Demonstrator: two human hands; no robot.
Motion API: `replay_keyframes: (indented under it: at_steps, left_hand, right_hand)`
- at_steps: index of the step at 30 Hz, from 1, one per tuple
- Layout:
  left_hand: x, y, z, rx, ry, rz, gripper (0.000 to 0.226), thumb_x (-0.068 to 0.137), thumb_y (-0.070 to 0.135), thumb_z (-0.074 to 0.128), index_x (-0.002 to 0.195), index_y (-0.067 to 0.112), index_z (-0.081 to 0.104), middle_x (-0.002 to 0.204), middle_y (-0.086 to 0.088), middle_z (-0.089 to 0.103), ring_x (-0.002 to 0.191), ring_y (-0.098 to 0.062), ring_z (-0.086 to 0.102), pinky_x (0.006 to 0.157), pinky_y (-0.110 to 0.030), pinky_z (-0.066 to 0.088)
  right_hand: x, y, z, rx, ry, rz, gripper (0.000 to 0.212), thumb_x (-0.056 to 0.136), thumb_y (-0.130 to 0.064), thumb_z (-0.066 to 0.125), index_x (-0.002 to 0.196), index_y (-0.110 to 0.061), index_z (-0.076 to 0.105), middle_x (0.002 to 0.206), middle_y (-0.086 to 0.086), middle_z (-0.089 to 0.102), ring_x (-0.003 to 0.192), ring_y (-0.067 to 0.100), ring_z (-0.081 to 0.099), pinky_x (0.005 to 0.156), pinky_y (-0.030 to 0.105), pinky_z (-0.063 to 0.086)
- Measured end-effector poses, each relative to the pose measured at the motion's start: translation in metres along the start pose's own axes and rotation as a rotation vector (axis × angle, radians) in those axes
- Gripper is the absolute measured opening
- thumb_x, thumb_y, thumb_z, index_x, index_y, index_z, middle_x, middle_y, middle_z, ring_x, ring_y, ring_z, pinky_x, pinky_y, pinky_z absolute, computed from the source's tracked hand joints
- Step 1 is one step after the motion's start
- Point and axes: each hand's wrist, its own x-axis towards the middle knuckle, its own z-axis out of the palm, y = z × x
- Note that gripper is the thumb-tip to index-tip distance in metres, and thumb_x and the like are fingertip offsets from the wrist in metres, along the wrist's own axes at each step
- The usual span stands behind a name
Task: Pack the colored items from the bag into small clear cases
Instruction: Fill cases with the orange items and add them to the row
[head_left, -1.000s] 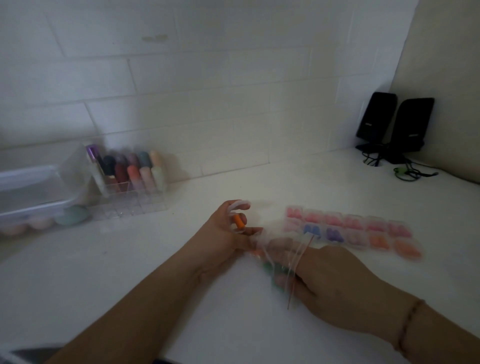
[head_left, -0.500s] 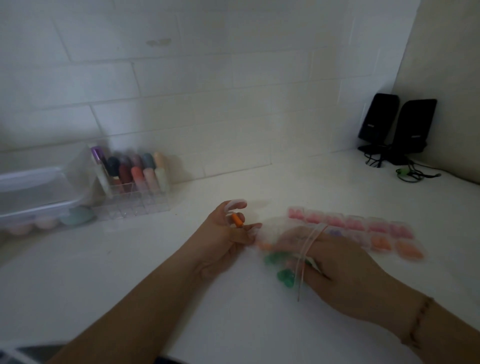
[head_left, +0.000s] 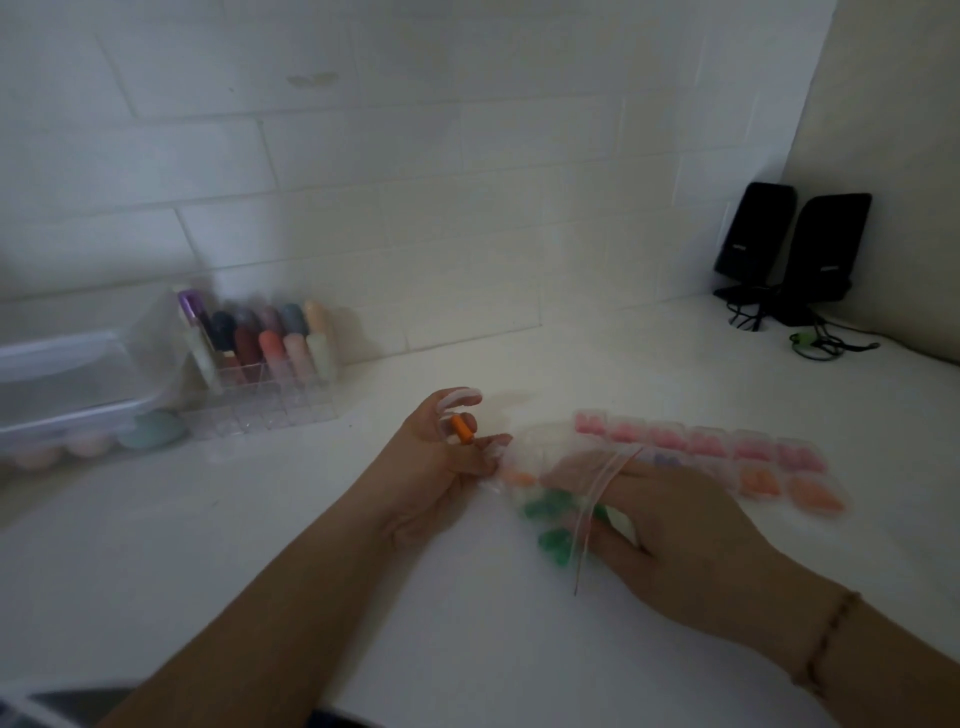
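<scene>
The clear zip bag (head_left: 550, 499) lies on the white worktop (head_left: 467, 597) between the two hands, its mouth toward the right hand (head_left: 675, 535), whose fingers reach inside among the green items (head_left: 548, 525) and a few orange ones near the bag's left end. The left hand (head_left: 441, 462) sits just left of the bag, pinching one small orange item (head_left: 461, 429) between its fingertips, and its lower fingers touch the bag's corner; whether it also holds a clear case up by the thumb is too blurred to tell. The right hand's fingers are curled within the plastic, but what they hold, if anything, cannot be made out.

The filled clear cases (head_left: 727, 457) lie in two rows running left to right just beyond the right hand, pink pieces in the far row, purple and orange in the near one. So the right hand is the nearer to both bag and cases, and the rows' long axis runs away to its right. The items look small, soft-edged and bullet-shaped; the bag is thin and crumpled.
</scene>
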Motion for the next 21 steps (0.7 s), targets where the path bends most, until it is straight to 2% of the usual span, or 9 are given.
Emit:
replay_keyframes:
  at_steps: [2,5,8,12,16,17,18,19,21]
  left_hand:
    - [0.0002,0.0001,-0.0009,-0.031,-0.012,-0.018,0.061,0.065,-0.04,0.047,0.103,0.008,0.054,0.082,-0.009,0.045,0.06,-0.02,0.069,0.049,-0.023,0.054]
    - [-0.0006,-0.0006,-0.0004,-0.069,-0.029,-0.047,0.06,0.07,-0.041,0.039,0.102,0.008,0.054,0.08,-0.009,0.046,0.059,-0.022,0.069,0.05,-0.024,0.056]
    - [0.0001,-0.0009,-0.0019,-0.082,-0.042,-0.059,0.061,0.066,-0.041,0.043,0.101,0.007,0.055,0.08,-0.01,0.047,0.059,-0.023,0.068,0.048,-0.025,0.055]
    - [-0.0009,0.0003,-0.001,-0.035,-0.045,-0.058,0.062,0.067,-0.041,0.039,0.103,0.006,0.055,0.082,-0.01,0.046,0.057,-0.019,0.066,0.048,-0.024,0.054]
    - [-0.0006,0.0028,-0.0047,0.021,-0.035,-0.019,0.062,0.064,-0.039,0.047,0.105,0.007,0.056,0.086,-0.011,0.045,0.062,-0.02,0.068,0.052,-0.025,0.056]
    - [-0.0005,0.0031,-0.005,0.019,-0.036,-0.022,0.063,0.061,-0.038,0.05,0.104,0.007,0.056,0.086,-0.011,0.045,0.063,-0.021,0.068,0.052,-0.026,0.056]
    - [-0.0005,0.0029,-0.005,0.007,-0.033,-0.031,0.064,0.057,-0.037,0.051,0.104,0.007,0.056,0.085,-0.011,0.046,0.063,-0.021,0.068,0.051,-0.025,0.055]
    - [-0.0008,0.0027,-0.0038,-0.005,-0.037,-0.039,0.065,0.056,-0.037,0.049,0.103,0.007,0.056,0.084,-0.011,0.046,0.061,-0.021,0.068,0.049,-0.025,0.054]
    - [-0.0008,0.0016,-0.0018,-0.015,-0.049,-0.054,0.066,0.056,-0.038,0.046,0.102,0.006,0.055,0.083,-0.011,0.045,0.058,-0.02,0.067,0.047,-0.024,0.053]
  right_hand:
    - [0.002,0.0014,0.0012,-0.007,-0.026,-0.017,0.038,0.09,-0.044,0.039,0.123,-0.042,0.059,0.129,-0.019,0.06,0.11,0.01,0.063,0.085,0.035,0.056]
    - [0.003,0.0026,0.0068,-0.018,-0.121,-0.064,0.041,0.095,-0.043,0.037,0.134,-0.048,0.047,0.141,-0.025,0.046,0.121,0.007,0.055,0.087,0.033,0.055]
    - [0.0019,0.0007,0.0076,0.016,-0.081,-0.076,0.039,0.096,-0.043,0.036,0.133,-0.045,0.05,0.137,-0.023,0.052,0.118,0.008,0.057,0.086,0.032,0.056]
    - [0.0029,-0.0018,0.0045,0.002,-0.056,-0.077,0.039,0.094,-0.048,0.034,0.127,-0.043,0.055,0.129,-0.023,0.057,0.108,0.008,0.062,0.077,0.034,0.057]
    - [0.0002,-0.0026,0.0018,-0.079,-0.05,-0.028,0.039,0.091,-0.045,0.038,0.122,-0.043,0.061,0.123,-0.022,0.062,0.104,0.005,0.063,0.068,0.013,0.04]
    - [0.0009,-0.0034,0.0018,-0.065,-0.059,-0.022,0.039,0.091,-0.045,0.038,0.123,-0.044,0.059,0.126,-0.023,0.061,0.105,0.005,0.062,0.069,0.011,0.042]
    - [0.002,-0.004,0.0023,-0.04,-0.072,-0.029,0.04,0.092,-0.046,0.036,0.126,-0.045,0.056,0.131,-0.024,0.057,0.108,0.005,0.061,0.072,0.014,0.049]
    - [0.0029,-0.0037,0.0037,-0.023,-0.09,-0.045,0.04,0.092,-0.046,0.035,0.129,-0.047,0.051,0.134,-0.025,0.053,0.108,0.006,0.061,0.074,0.024,0.055]
    - [0.0035,-0.0028,0.0054,-0.022,-0.094,-0.073,0.04,0.093,-0.047,0.033,0.132,-0.051,0.043,0.137,-0.026,0.048,0.107,0.007,0.061,0.074,0.032,0.056]
